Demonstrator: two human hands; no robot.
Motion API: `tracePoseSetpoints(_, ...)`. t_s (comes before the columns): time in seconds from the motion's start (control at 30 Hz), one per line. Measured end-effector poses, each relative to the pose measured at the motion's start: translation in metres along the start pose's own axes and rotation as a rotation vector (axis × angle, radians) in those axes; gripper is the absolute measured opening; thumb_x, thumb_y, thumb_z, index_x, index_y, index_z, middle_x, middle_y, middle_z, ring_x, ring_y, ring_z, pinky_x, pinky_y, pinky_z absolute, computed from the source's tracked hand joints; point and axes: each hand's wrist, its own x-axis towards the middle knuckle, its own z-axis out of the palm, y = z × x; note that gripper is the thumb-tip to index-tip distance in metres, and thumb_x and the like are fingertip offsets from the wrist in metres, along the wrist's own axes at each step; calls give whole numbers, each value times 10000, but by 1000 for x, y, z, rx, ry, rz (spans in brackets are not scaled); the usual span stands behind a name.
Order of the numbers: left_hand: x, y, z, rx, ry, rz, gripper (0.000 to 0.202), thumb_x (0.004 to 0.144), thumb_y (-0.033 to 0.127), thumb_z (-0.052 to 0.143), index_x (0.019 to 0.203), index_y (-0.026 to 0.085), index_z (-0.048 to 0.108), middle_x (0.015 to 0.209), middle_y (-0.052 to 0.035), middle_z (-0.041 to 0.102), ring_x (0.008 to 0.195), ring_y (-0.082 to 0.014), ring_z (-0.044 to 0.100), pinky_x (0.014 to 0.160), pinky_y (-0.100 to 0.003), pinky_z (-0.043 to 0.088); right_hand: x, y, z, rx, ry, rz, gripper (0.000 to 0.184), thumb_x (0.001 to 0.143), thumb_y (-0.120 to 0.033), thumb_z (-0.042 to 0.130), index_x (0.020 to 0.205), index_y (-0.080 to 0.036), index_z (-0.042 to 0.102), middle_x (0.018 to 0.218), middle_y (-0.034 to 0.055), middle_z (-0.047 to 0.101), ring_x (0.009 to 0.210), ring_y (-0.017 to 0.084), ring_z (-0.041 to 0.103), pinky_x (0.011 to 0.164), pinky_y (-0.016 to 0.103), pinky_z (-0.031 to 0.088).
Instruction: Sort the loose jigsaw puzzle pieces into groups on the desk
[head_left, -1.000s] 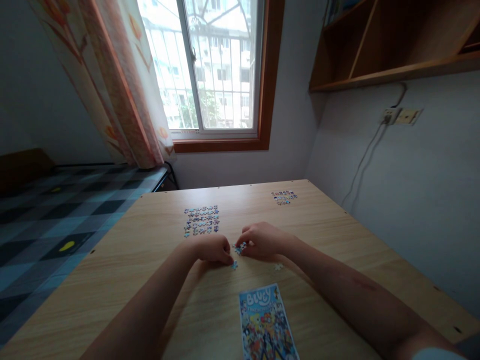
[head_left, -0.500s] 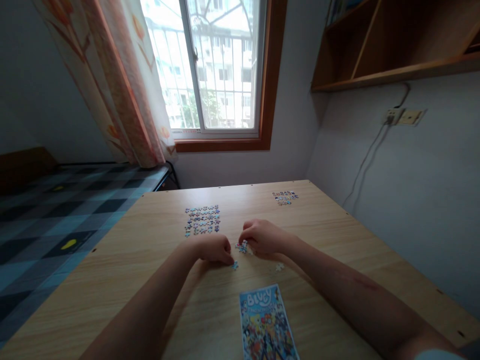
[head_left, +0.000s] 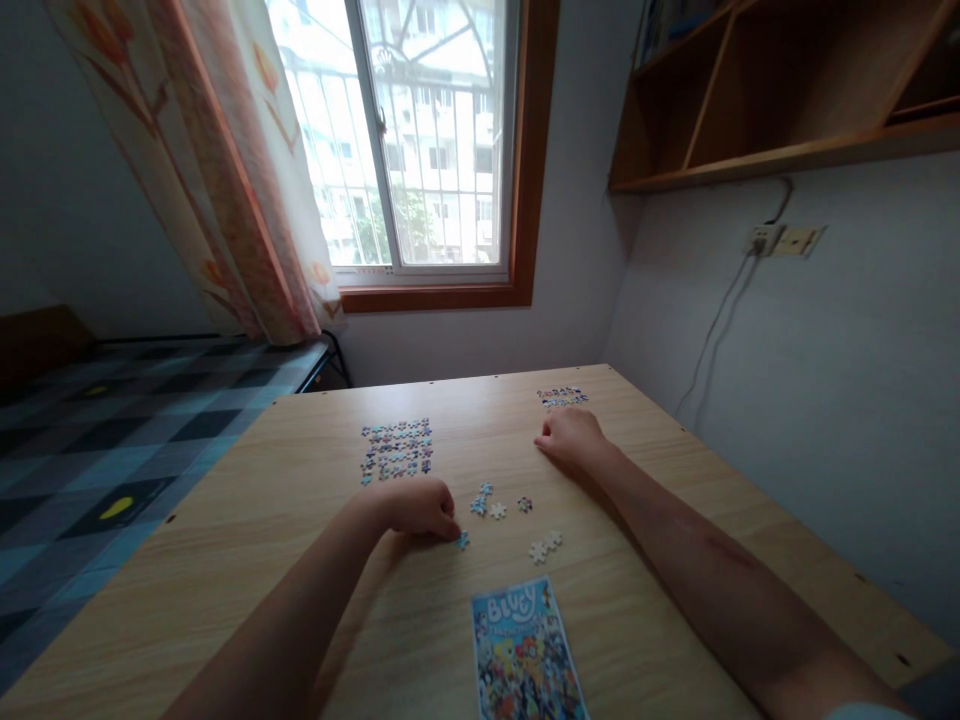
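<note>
My left hand [head_left: 421,507] rests on the table with its fingers curled, thumb and fingertip at a small blue puzzle piece [head_left: 463,540]. My right hand [head_left: 576,436] is farther forward on the right, its fingers pinched together just below a block of puzzle pieces [head_left: 562,396] and covering its lower part. What those fingers hold, if anything, is hidden. Between the hands lie blue pieces [head_left: 478,505], a pale piece [head_left: 498,511] and a dark patterned piece [head_left: 524,505]. Two pale pieces [head_left: 538,551] lie nearer to me.
Rows of puzzle pieces [head_left: 397,448] lie beyond my left hand. A Bluey picture card [head_left: 527,650] lies at the front of the wooden table [head_left: 247,560]. A bed [head_left: 150,480] stands left, a window [head_left: 450,150] ahead, and a wall shelf [head_left: 750,150] hangs at right.
My right hand has moved from the loose pieces forward and right to the far block. The loose pieces are more spread out, with another pale piece nearer me. My left hand stays by the blue piece.
</note>
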Motion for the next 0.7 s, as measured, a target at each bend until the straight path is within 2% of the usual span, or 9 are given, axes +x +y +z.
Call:
tracePoseSetpoints(0.17, 0, 0, 0, -20, -3, -3, 283, 665, 459, 601, 580, 190, 588, 531, 21, 520, 533, -140, 452, 536, -278, 332, 12, 40, 1, 42, -47, 208, 254, 720, -385, 646, 873, -232, 779, 927, 87, 725, 890, 196, 647, 770, 245, 456)
tracePoseSetpoints(0.33, -1, 2, -1, -16, -6, -1, 273, 659, 451, 603, 571, 193, 582, 525, 28, 518, 541, -138, 445, 560, -280, 347, 19, 75, 8, 67, -30, 301, 225, 705, -320, 662, 892, -282, 780, 955, 61, 729, 900, 208, 661, 768, 268, 475)
tracePoseSetpoints(0.5, -1, 1, 0, -36, -1, -8, 266, 656, 449, 611, 595, 191, 586, 574, 21, 567, 541, -134, 466, 541, -272, 339, 24, 99, 23, 110, 42, 317, 259, 775, -297, 607, 978, -322, 766, 1047, 15, 724, 981, 193, 653, 792, 252, 476)
tracePoseSetpoints(0.7, 0, 0, 0, -45, 3, -12, 275, 652, 455, 620, 597, 188, 588, 576, 16, 572, 541, -133, 469, 520, -265, 332, 26, 106, 38, 170, 139, 273, 284, 857, -302, 544, 1051, -304, 751, 1118, 0, 707, 1016, 164, 641, 831, 228, 471)
